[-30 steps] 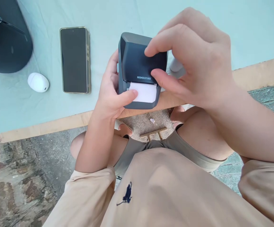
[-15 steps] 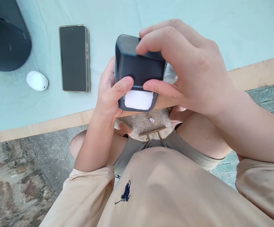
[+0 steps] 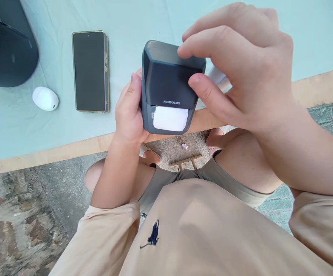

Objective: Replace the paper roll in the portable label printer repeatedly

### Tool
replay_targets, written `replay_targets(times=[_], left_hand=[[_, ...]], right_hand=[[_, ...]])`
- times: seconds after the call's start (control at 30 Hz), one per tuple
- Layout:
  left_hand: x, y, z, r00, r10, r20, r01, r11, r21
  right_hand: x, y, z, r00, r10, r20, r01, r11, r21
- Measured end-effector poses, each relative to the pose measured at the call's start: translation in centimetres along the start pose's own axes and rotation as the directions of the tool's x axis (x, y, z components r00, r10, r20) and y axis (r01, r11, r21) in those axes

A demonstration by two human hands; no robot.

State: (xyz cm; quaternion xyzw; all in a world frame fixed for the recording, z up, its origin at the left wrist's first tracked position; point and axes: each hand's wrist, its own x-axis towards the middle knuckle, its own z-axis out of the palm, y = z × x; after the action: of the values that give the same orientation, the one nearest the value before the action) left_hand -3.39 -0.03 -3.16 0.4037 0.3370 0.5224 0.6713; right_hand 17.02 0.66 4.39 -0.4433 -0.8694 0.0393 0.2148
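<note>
The label printer [image 3: 170,86] is a compact dark grey box with rounded corners and a sloping lid. Small white lettering sits low on the lid. Below the lettering, a white label [image 3: 170,118] emerges from the slot and lies against the lower front face.

The printer is held above the near edge of the table [image 3: 313,86], over the person's knees. The left hand [image 3: 130,111] wraps around the printer's left side, thumb lying up along the side wall, fingers hidden behind the body. The right hand [image 3: 241,65] arches over the lid from the right. Its fingers are curled, with the fingertips resting on the lid's top right edge. The thumb points at the lid's right side; whether it makes contact cannot be determined.

The table is covered with a pale blue-green cloth [image 3: 270,23], lightly creased. A bare wooden strip shows along the near edge. On the cloth, left of the printer and well apart from it, a phone [image 3: 90,71] lies face up with a dark screen. Further left lies a small white oval case [image 3: 45,98]. A black bag [image 3: 7,50] occupies the far left corner.

The floor [image 3: 19,222] below is rough stone paving. The person wears a beige shirt [image 3: 212,237] and olive shorts.
</note>
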Motion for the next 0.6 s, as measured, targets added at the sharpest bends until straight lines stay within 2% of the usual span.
replay_targets(times=[0.17,0.3,0.47,0.6], left_hand=[[-0.1,0.1,-0.19,0.999,0.038,-0.018,-0.037,0.999,0.009],[-0.27,-0.02,-0.56,0.998,0.049,-0.043,-0.046,0.997,0.063],[-0.47,-0.06,-0.89,0.985,0.121,-0.123,-0.108,0.989,0.104],[-0.32,0.63,-0.07,0.99,0.044,-0.132,-0.034,0.997,0.075]], right_hand=[[-0.07,-0.15,-0.3,0.995,-0.063,0.081,0.06,0.997,0.038],[-0.09,-0.31,-0.65,0.987,-0.051,0.153,0.046,0.998,0.035],[-0.04,-0.53,-1.02,0.98,-0.052,0.192,0.047,0.998,0.033],[-0.02,-0.42,-0.96,0.978,-0.053,0.201,0.046,0.998,0.042]])
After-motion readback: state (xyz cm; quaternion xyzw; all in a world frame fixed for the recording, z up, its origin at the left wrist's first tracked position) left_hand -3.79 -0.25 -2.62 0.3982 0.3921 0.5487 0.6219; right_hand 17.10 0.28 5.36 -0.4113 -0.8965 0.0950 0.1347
